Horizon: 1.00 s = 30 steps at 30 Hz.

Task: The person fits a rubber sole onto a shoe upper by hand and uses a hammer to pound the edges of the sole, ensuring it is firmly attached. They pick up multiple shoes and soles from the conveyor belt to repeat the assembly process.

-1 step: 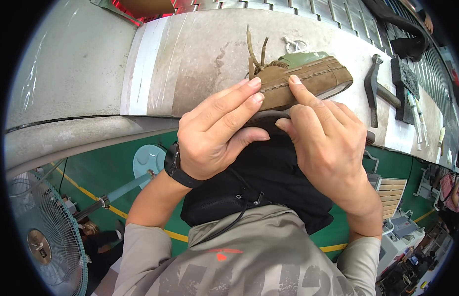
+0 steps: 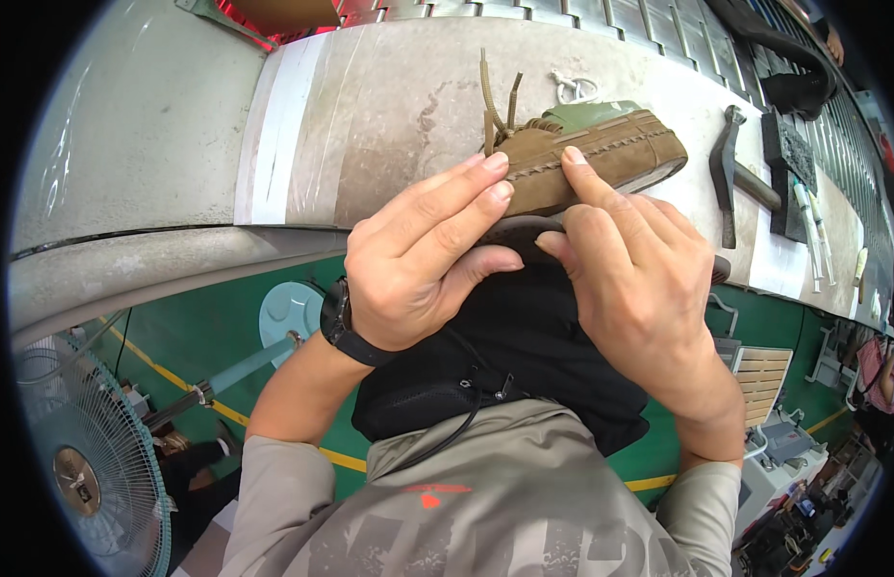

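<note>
A brown suede shoe (image 2: 620,152) lies on its side at the table's near edge, its laces pointing away and green material showing at its opening. A dark brown sole (image 2: 520,229) curves along its near side, partly hidden by my fingers. My left hand (image 2: 418,250) is closed on the left end, fingertips on the stitched side and thumb below by the sole. My right hand (image 2: 639,255) grips further right, its index finger stretched over the stitched seam and its thumb against the sole.
A hammer (image 2: 726,173) lies right of the shoe, beside a black block (image 2: 785,159) and slim white tubes (image 2: 814,231). Behind the shoe is a white cord loop (image 2: 574,88). Metal rollers (image 2: 649,29) run along the far side. A fan (image 2: 91,471) stands low left.
A person's dark-clad leg and shoe by the fan at lower left have shifted slightly. My hands and the shoe stay practically in place.
</note>
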Each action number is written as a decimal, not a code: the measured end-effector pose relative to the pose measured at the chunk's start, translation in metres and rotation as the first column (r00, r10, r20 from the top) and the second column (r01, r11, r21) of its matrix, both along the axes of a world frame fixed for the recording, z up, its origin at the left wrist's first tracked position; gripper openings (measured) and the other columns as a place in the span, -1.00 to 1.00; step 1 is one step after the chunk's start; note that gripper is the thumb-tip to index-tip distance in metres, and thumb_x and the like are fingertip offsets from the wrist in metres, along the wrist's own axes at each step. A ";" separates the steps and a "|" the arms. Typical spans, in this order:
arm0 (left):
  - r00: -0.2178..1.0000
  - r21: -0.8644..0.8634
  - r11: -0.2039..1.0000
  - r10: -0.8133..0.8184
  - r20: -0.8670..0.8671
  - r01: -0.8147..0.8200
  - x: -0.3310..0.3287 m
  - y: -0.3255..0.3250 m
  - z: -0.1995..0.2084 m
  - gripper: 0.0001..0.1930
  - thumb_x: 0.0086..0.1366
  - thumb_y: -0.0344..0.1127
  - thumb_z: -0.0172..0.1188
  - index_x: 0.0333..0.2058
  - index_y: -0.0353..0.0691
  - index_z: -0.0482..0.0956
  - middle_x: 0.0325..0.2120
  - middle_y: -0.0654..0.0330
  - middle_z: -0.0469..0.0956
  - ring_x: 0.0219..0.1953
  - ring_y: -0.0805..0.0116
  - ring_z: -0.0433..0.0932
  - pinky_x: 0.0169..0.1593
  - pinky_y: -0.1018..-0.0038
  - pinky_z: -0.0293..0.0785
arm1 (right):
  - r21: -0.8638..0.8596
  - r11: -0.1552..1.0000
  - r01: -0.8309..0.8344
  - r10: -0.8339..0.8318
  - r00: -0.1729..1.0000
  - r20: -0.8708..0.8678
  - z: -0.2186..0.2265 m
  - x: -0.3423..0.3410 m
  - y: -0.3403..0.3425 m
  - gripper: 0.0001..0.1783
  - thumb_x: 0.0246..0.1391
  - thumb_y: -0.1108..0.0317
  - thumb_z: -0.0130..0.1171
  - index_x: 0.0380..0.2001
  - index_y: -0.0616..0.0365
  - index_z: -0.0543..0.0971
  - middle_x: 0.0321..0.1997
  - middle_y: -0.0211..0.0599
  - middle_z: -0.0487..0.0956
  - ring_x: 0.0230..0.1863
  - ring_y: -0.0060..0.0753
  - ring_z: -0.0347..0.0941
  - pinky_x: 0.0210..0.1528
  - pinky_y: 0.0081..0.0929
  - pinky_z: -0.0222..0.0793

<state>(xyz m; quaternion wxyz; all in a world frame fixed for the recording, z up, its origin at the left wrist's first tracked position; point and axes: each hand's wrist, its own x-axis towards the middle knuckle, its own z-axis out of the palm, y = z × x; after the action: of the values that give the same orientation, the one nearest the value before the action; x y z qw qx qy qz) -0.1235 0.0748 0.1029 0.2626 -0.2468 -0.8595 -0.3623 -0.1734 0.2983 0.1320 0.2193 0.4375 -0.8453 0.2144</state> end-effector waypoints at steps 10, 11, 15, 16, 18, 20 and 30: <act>0.989 0.111 0.988 0.092 0.118 -0.105 0.004 0.011 0.012 -0.72 0.18 -0.59 0.44 -0.11 -0.41 0.70 -0.02 -0.13 0.71 0.01 0.06 0.73 0.13 0.28 0.64 | -0.002 0.999 0.050 -0.050 0.998 0.038 0.011 0.008 -0.009 -0.71 -0.03 0.40 0.49 -0.39 0.21 0.51 0.00 0.05 0.72 -0.37 -0.09 0.63 -0.24 -0.24 0.57; 0.989 0.113 0.988 0.087 0.119 -0.100 0.003 0.011 0.017 -0.72 0.18 -0.59 0.44 -0.11 -0.41 0.70 -0.02 -0.13 0.71 0.01 0.06 0.73 0.13 0.28 0.64 | 0.000 0.999 0.054 -0.054 0.998 0.038 0.013 0.009 -0.007 -0.71 -0.03 0.40 0.49 -0.39 0.21 0.51 0.00 0.05 0.72 -0.37 -0.09 0.63 -0.24 -0.24 0.57; 0.790 0.089 0.994 -0.008 0.613 -0.059 -0.026 -0.003 0.055 -0.67 0.18 -0.36 0.52 -0.12 -0.35 0.69 -0.10 0.07 0.70 -0.03 0.34 0.68 0.00 0.43 0.59 | 0.142 0.983 0.114 -0.136 0.978 0.157 0.031 0.009 0.013 -0.65 -0.12 0.39 0.52 -0.31 0.23 0.56 0.14 -0.03 0.67 -0.29 -0.09 0.62 -0.21 -0.24 0.53; 0.814 0.037 0.998 0.016 0.581 -0.046 -0.042 0.001 0.061 -0.61 0.18 -0.27 0.53 -0.08 -0.35 0.68 -0.07 0.04 0.69 -0.02 0.29 0.68 0.02 0.39 0.59 | 0.240 0.952 0.190 -0.225 0.966 0.129 0.034 0.010 0.026 -0.62 -0.17 0.32 0.52 -0.31 0.15 0.54 0.20 -0.04 0.62 -0.20 -0.22 0.60 -0.12 -0.25 0.52; 0.932 -0.080 0.995 -0.028 0.362 0.061 -0.081 0.012 0.055 -0.45 0.17 -0.08 0.53 0.01 -0.35 0.66 -0.04 -0.05 0.67 0.02 0.14 0.66 0.10 0.31 0.56 | 0.290 0.927 0.240 -0.282 0.953 0.113 0.035 0.009 0.051 -0.61 -0.20 0.43 0.52 -0.27 0.16 0.56 0.12 -0.04 0.64 -0.18 -0.14 0.60 -0.12 -0.22 0.50; 0.941 -0.183 0.957 -0.166 0.297 0.226 -0.126 0.043 0.044 -0.27 0.12 0.09 0.52 0.10 -0.37 0.61 -0.02 -0.17 0.64 0.07 -0.04 0.62 0.19 0.21 0.50 | 0.308 0.910 0.276 -0.306 0.951 0.052 0.041 0.007 0.072 -0.61 -0.20 0.47 0.52 -0.26 0.18 0.57 0.05 -0.05 0.66 -0.19 -0.10 0.60 -0.14 -0.20 0.49; 0.807 0.342 0.893 -0.422 0.414 0.292 -0.145 0.039 0.076 -0.17 0.05 -0.23 0.54 0.32 -0.23 0.44 0.08 0.09 0.50 0.11 0.29 0.57 0.19 0.32 0.55 | -0.756 0.617 0.218 0.334 0.797 0.503 0.063 0.009 0.047 -0.50 0.08 0.64 0.45 0.00 0.27 0.40 -0.07 -0.27 0.55 -0.05 -0.53 0.54 0.11 -0.49 0.50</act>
<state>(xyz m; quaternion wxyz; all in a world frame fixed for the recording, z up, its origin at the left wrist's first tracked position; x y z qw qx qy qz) -0.2690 0.1136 0.1794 -0.0007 -0.2713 -0.7790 -0.5653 -0.1643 0.3458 0.1946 0.1007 0.2337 -0.6724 0.6951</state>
